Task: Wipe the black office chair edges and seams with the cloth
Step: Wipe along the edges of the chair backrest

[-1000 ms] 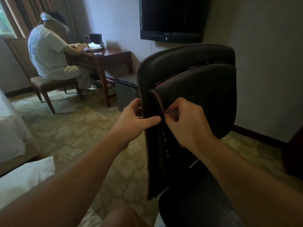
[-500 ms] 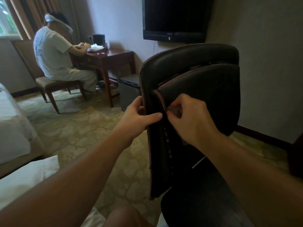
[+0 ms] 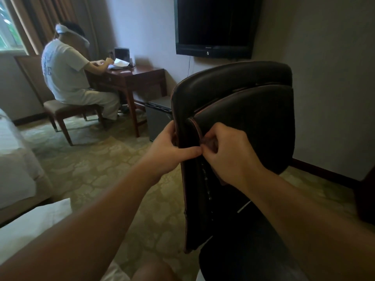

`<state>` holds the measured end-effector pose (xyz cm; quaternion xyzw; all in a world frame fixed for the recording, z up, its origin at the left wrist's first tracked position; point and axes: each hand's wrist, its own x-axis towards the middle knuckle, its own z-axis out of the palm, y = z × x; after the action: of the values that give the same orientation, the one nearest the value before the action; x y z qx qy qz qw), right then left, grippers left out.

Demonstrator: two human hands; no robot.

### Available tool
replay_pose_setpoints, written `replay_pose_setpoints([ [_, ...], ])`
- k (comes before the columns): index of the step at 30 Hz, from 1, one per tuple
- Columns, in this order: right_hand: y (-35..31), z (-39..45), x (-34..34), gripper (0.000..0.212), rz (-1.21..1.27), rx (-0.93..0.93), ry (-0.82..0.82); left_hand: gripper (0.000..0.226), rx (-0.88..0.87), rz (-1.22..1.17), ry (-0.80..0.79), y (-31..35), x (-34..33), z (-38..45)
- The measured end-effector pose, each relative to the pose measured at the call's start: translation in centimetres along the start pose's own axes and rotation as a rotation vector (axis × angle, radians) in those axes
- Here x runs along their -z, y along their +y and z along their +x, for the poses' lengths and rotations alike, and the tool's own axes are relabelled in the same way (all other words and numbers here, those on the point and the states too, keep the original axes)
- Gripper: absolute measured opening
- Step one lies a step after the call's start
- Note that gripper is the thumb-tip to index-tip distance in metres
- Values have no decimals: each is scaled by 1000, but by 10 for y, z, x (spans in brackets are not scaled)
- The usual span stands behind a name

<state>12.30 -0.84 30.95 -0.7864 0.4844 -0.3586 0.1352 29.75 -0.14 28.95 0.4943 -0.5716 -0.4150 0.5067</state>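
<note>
chair backrest (image 3: 243, 110) centre-right, before the wall | left hand (image 3: 166, 151) on its left edge | right hand (image 3: 229, 155) just right of it, thumbs touching | TV (image 3: 215, 27) on wall above | worktop (image 3: 134, 78) far left behind, seated person (image 3: 67, 78) left of it | bed (image 3: 14, 159) at left edge

1. My left hand (image 3: 168, 151) wraps the black office chair (image 3: 243, 122) edge, its fingers hidden behind.
2. I can't make out any cloth inside my curled right hand (image 3: 227, 155).
3. The chair's base is cut off.
</note>
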Motion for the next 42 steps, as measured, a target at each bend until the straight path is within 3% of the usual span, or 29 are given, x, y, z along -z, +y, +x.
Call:
replay_pose_setpoints([
  [4, 1, 5, 3, 12, 18, -20, 90, 60, 13, -36, 12, -2, 0, 2],
  [8, -3, 5, 1, 14, -11, 17, -3, 60, 10, -43, 5, -1, 0, 1],
  [12, -5, 9, 4, 10, -14, 8, 69, 73, 35, -7, -1, 2, 0, -3],
  [14, -8, 8, 4, 14, -35, 25, -5, 74, 34, -5, -11, 2, 2, -4],
  [17, -9, 10, 10, 15, -8, 6, 13, 56, 60, -30, -55, 5, 4, -8],
  [19, -9, 11, 12, 15, 17, 9, 68, 53, 69, -19, -49, 7, 3, -10],
  [22, -15, 8, 9, 17, -6, 45, -33, 51, 74, -13, -21, 9, 3, -11],
  [26, -15, 9, 8, 15, 31, 44, 77, 45, 88, -28, -35, 11, 3, -10],
  [29, -19, 7, 7, 19, 4, 74, 0, 37, 94, -55, 8, 11, 2, -10],
  [34, -19, 6, 7, 19, 41, 55, 67, 24, 94, -139, 55, 14, 0, -8],
  [38, -20, 6, 3, 19, 17, 75, 73, 27, 76, -147, 33, 15, 1, -9],
  [42, -22, 9, 3, 19, 5, 88, 63, 47, 26, -126, 28, 16, 0, -10],
])
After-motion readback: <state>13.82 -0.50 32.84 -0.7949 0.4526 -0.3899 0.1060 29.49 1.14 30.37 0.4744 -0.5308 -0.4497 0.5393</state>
